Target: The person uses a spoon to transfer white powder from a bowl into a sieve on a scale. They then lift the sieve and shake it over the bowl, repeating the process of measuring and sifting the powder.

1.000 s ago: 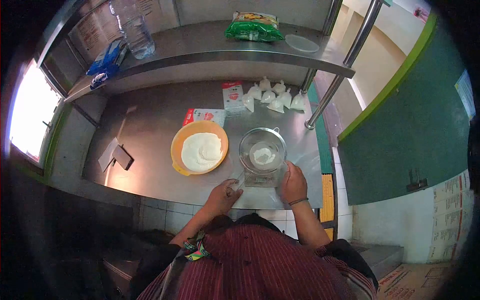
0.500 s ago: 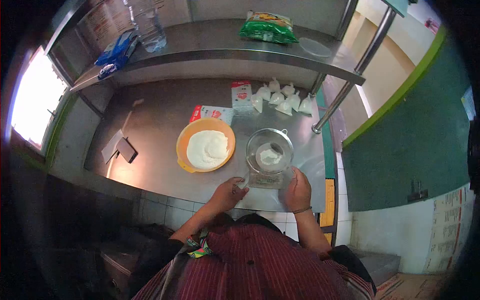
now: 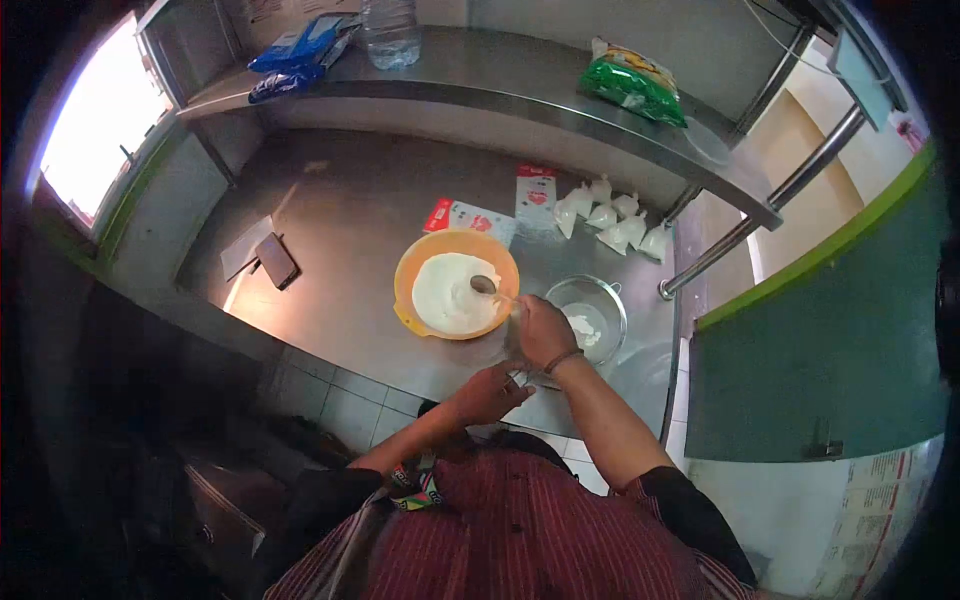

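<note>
My right hand (image 3: 545, 330) is closed round a spoon (image 3: 483, 285), whose bowl end rests over white powder (image 3: 440, 290) in an orange plastic bowl (image 3: 404, 310). Lower down, my left hand (image 3: 488, 393) has its fingers curled near a small pale, shiny piece (image 3: 518, 378) at the counter's front; I cannot tell what it grips. Partly behind my right forearm stands a round metal strainer (image 3: 619, 318), with a little white powder (image 3: 585, 330) inside. The scale beneath it is mostly hidden by my hands.
Behind the bowl are two red-and-white boxes (image 3: 537, 190) (image 3: 475, 218) and several knotted bags of white powder (image 3: 622, 232). A dark phone-like object (image 3: 276, 261) is at left. The overhead shelf (image 3: 480, 85) holds a blue packet (image 3: 305, 55), a clear bottle (image 3: 390, 35) and a green packet (image 3: 632, 82).
My right hand has moved left from beside the scale to the bowl and now holds a spoon in the powder. My left hand has shifted slightly right. The view has turned left.
</note>
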Demonstrator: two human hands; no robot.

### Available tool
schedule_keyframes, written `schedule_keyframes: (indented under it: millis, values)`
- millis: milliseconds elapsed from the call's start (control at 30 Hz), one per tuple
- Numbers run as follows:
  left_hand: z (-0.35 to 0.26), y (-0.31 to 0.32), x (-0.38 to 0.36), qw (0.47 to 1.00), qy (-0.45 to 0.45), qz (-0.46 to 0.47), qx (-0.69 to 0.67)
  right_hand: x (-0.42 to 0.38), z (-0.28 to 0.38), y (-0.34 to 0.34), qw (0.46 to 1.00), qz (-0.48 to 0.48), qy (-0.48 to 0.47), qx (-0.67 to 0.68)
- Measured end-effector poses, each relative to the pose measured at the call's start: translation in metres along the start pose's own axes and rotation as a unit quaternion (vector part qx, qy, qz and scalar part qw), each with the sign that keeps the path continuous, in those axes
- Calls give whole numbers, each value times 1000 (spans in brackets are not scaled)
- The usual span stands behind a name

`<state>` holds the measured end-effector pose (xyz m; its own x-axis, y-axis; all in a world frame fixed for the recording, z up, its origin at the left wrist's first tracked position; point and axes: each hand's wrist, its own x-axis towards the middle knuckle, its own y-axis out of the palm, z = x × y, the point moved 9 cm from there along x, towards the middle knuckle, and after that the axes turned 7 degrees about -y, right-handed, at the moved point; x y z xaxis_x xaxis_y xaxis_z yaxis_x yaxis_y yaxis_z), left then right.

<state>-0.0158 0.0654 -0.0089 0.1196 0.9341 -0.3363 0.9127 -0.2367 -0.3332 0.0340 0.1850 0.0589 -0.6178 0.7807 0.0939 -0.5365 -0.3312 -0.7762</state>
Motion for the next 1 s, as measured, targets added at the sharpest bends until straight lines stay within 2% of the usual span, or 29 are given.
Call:
schedule_keyframes:
  millis: [133, 200, 333, 400, 533, 600, 633, 700, 800, 933, 1000]
  values:
    - [16, 5, 7, 1000, 5, -4, -7, 20, -10, 20, 999, -12, -27, -24]
    - [12, 3, 7, 998, 47, -34, 37, 23, -12, 22, 996, 11, -6, -84]
    - [5, 7, 14, 995, 83, -15, 52, 24, 8, 14, 994, 16, -3, -109]
    - [2, 3, 11, 998, 55, -11, 41, 19, 21, 0, 995, -13, -3, -101]
    - [-10, -2, 6, 998, 49, 28, 42, -2, 0, 0, 997, -29, -22, -71]
    - [-6, -2, 10, 998, 47, 32, 16, -27, -5, -21, 990, -132, -51, -25]
    - [-2, 1, 12, 998, 48, 36, 16, -40, -6, -29, 990, -133, -47, -27]
    - [4, 1, 18, 999, 46, 11, 16, -76, -16, -59, 976, -215, 5, 24]
    - [2, 0, 20, 997, 54, -4, 47, -121, -56, -76, 961, -271, 45, 21]
    - [2, 5, 28, 991, 113, -18, 74, -154, -96, -82, 950, -288, 123, 12]
    - [9, 9, 32, 998, 39, 14, 51, -159, -105, -82, 947, -282, 123, -86]
